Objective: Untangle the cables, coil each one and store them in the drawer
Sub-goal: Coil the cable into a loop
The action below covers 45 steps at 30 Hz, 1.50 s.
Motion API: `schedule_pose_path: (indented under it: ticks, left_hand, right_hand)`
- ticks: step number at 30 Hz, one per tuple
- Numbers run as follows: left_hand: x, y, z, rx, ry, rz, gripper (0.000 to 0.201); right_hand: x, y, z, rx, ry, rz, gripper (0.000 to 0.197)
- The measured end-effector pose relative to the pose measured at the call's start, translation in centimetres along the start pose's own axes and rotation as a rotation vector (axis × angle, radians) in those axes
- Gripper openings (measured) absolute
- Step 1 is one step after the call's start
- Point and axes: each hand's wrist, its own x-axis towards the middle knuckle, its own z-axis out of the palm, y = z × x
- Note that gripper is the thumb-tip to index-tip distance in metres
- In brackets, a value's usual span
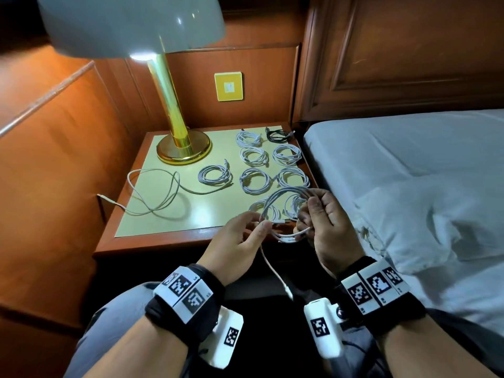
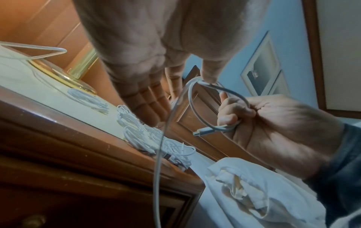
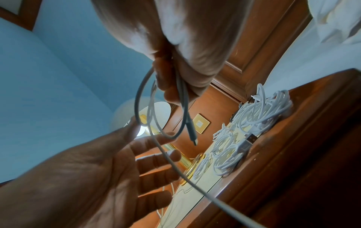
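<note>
Held between the two hands, just off the front edge of the tabletop (image 1: 152, 241) and well forward of the lamp (image 1: 182, 148): a white cable (image 1: 283, 205), part-wound into a few loops. Right hand (image 1: 324, 222) closed round the gathered loops, fingers curled tight on the bundle, one plug end poking out below the fist in the left wrist view. Left hand (image 1: 240, 241) mostly spread, palm up, fingers relaxed, only thumb and forefinger lightly pinching the free run where it leaves the loop. Loop plane roughly upright, spanning from one hand to the other; the unwound tail (image 1: 275, 271) dropping straight down from the left hand toward the lap, its long axis near vertical, plug at the bottom. Probably the deciding relation: tail below and on the left-hand side of the coil, so nearer the left hand, likely to be fed upward and across onto the right-hand bundle. On the tabletop to the right of the lamp, rows of finished white coils (image 1: 256, 184) and one black coil (image 1: 275, 135) at the back; forward and left of the lamp, one loose uncoiled cable (image 1: 155, 197), an end hanging over the left edge. Drawer front partly visible in the left wrist view, apparently shut.
</note>
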Motion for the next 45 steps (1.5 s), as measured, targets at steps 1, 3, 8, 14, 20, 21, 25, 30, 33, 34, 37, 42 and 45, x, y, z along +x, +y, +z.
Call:
schedule_pose_path:
  ticks: [1,3,8,14,20,21,25,30,33,34,37,42,45]
  left_hand:
    - [0.0,0.0,0.0,-0.006,0.006,-0.001,0.030]
    - [0.1,0.0,0.2,-0.118,0.021,-0.047,0.018]
    - [0.3,0.0,0.2,-0.293,0.065,-0.120,0.012]
    - [0.2,-0.5,0.0,0.130,0.130,0.095,0.014]
    - [0.8,-1.4,-0.7,0.266,0.185,0.177,0.022]
    - [1.1,-1.7,-0.7,0.282,0.228,0.209,0.020]
    - [1.4,-1.9,-0.1,0.090,0.247,0.105,0.015]
    - [1.1,-0.2,0.4,-0.764,0.149,-0.154,0.007]
    - [0.6,0.5,0.7,-0.992,0.038,-0.191,0.005]
    - [0.4,0.6,0.8,-1.036,0.002,-0.195,0.008]
    - [0.5,0.7,1.2,-1.140,-0.037,-0.237,0.016]
    - [0.5,-0.2,2.2,-0.738,0.052,-0.083,0.039]
    - [0.4,-0.3,2.4,-0.667,0.089,-0.030,0.022]
  right_hand:
    - [0.0,-0.1,0.0,0.022,-0.005,0.006,0.022]
    - [-0.1,-0.1,0.1,0.076,-0.011,0.019,0.024]
    - [-0.2,-0.2,0.3,0.190,0.014,0.079,0.025]
    - [-0.4,0.2,0.7,0.264,0.024,0.125,0.024]
    - [-0.4,-0.1,0.2,0.190,0.012,0.139,0.026]
    - [-0.4,-0.2,0.3,0.216,0.009,0.157,0.025]
    - [-0.6,-0.3,0.8,0.344,-0.030,0.240,0.022]
    - [-0.4,0.6,0.9,0.242,-0.035,0.194,0.020]
    - [-0.3,1.9,0.5,0.064,-0.025,0.089,0.015]
    - [-0.3,2.1,0.5,-0.027,-0.022,0.053,0.014]
    - [-0.3,2.3,0.6,-0.191,0.004,-0.042,0.012]
    - [-0.3,2.4,0.9,-0.303,0.015,-0.148,0.011]
    - [-0.2,2.9,0.8,-0.344,0.030,-0.198,0.012]
